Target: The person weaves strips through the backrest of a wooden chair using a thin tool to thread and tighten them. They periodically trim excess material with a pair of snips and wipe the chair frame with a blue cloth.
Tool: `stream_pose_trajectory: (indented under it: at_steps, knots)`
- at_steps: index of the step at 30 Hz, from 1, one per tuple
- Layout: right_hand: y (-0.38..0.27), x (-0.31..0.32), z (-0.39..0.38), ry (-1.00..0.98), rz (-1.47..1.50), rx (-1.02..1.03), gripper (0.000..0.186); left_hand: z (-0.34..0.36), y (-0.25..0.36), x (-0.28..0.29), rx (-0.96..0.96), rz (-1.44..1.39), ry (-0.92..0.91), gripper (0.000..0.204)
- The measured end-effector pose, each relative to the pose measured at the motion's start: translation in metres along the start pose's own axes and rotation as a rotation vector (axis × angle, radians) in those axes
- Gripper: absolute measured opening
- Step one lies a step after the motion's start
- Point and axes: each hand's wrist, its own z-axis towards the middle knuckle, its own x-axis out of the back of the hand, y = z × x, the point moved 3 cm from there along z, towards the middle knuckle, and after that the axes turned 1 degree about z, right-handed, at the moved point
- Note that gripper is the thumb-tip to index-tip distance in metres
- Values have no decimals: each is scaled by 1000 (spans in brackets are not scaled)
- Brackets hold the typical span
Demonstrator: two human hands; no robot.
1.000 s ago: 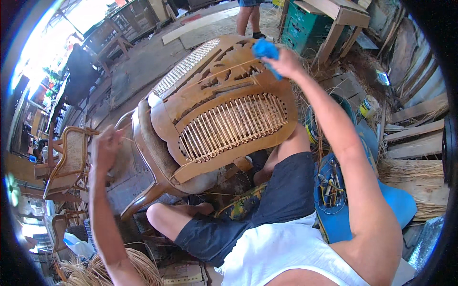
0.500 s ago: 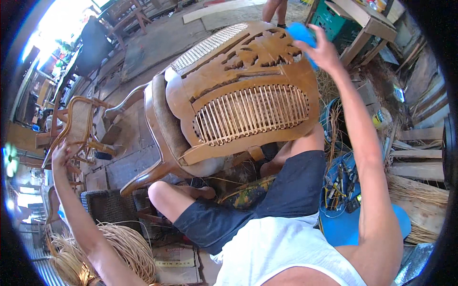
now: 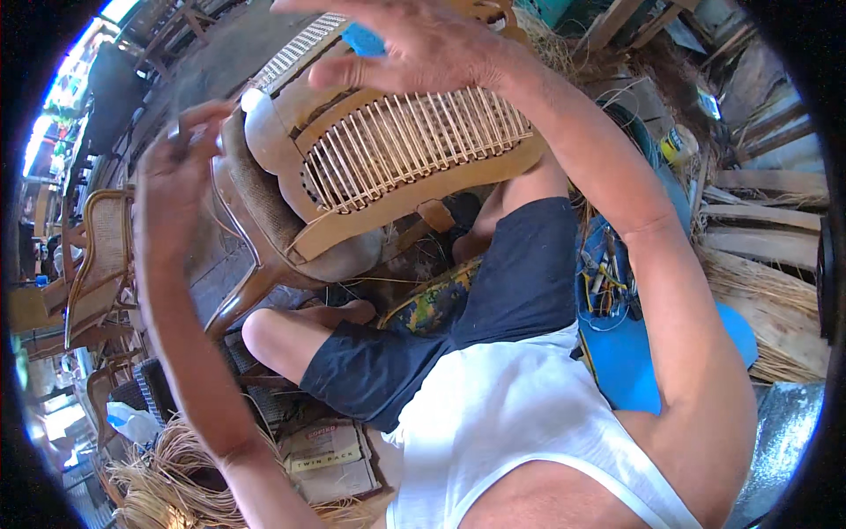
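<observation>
A carved wooden chair (image 3: 423,196) lies tipped in front of me, its back panel toward me and strung with parallel cane strands (image 3: 414,145). My right hand (image 3: 423,48) reaches across the upper part of the panel, hiding most of the carving. Something soft and bright blue (image 3: 363,40), perhaps a cloth, shows between its thumb and fingers; the fingers look loosely extended around it. My left hand (image 3: 181,154) is raised in front of the chair's left side, blurred, with bent fingers. Whether it holds anything is unclear.
A smaller cane-backed chair (image 3: 107,231) stands at left. Coiled cane (image 3: 167,476) and a flattened carton (image 3: 330,458) lie lower left. At right are hand tools (image 3: 604,278) on something blue, a small tub (image 3: 677,145) and wooden boards (image 3: 762,234).
My right hand has swung left across the chair back, the blue thing moving with it. My left hand has risen toward the chair. The whole view has shifted.
</observation>
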Motion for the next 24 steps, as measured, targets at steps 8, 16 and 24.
stream_pose_trajectory:
  at_steps: [8,16,24]
  knots:
    - [34,81,-63,-600,376,-418,27,-27,-69,-43,-11,-41,-89,23]
    - [190,229,-209,-629,-49,-827,39,-93,-149,31,480,-12,-60,21]
    - [43,93,-158,-108,-126,-474,42,-98,-19,-161,324,-37,-224,25]
